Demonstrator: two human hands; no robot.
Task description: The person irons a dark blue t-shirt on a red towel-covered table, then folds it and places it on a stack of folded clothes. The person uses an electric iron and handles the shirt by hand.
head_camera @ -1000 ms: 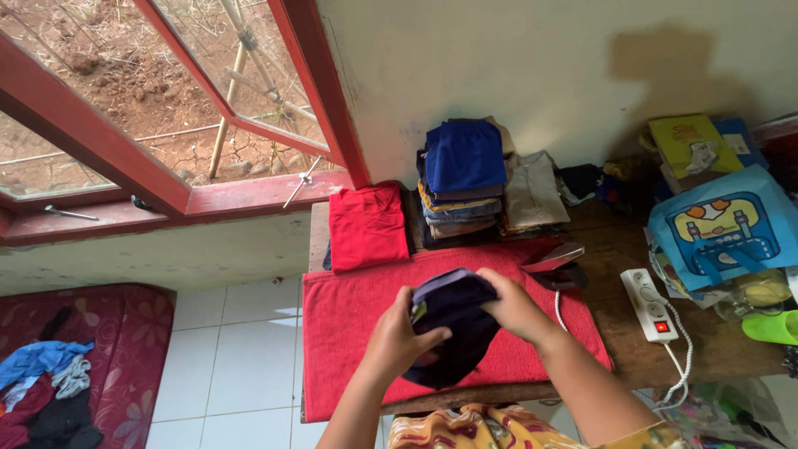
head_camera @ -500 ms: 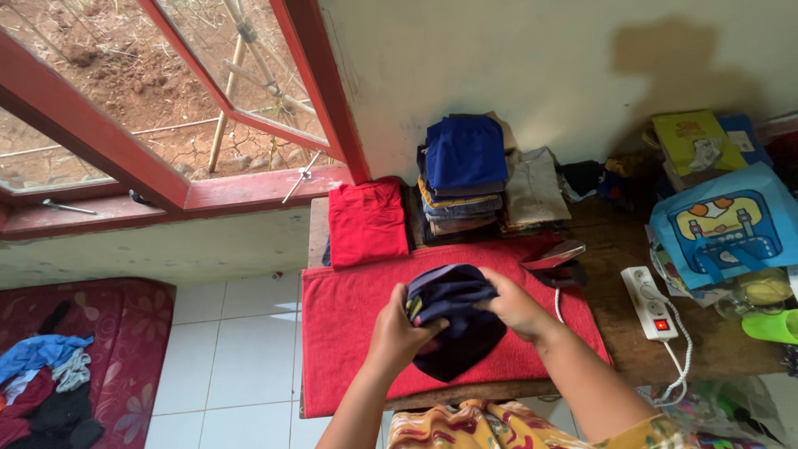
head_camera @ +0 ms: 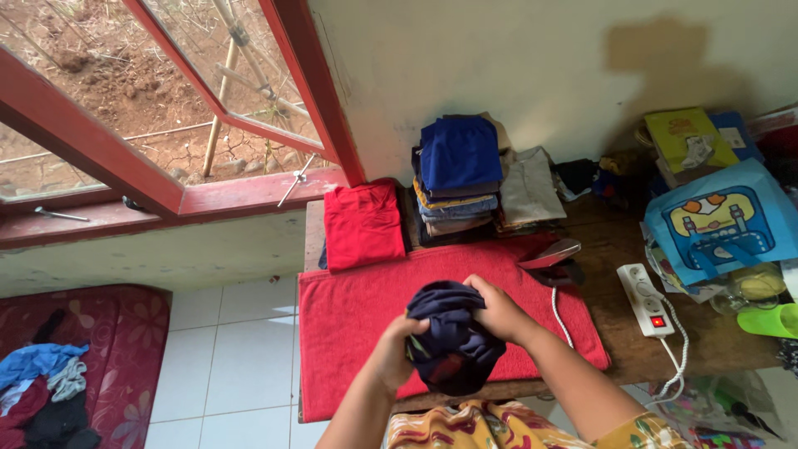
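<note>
Both hands close on a bunched dark navy cloth garment (head_camera: 453,345), held just above a red towel (head_camera: 349,320) spread over the near part of the wooden bench (head_camera: 619,328). The left hand (head_camera: 393,353) has its grip clenched on the garment's left side, fingers curled into the folds. The right hand (head_camera: 499,312) grasps the upper right edge, fingers wrapped over the top of the bundle. The cloth hangs rounded below the two grips.

Beyond the grips, near the wall, stands a stack of folded clothes topped by a blue piece (head_camera: 460,158), with a folded red shirt (head_camera: 363,224) to its left and a folded beige garment (head_camera: 532,187) to its right. To the right of the right hand lies a red-and-dark clothes iron (head_camera: 553,259), and further right a white power strip with a lit red switch (head_camera: 646,299). Far right sits a light blue bag with a cartoon print (head_camera: 719,220).
</note>
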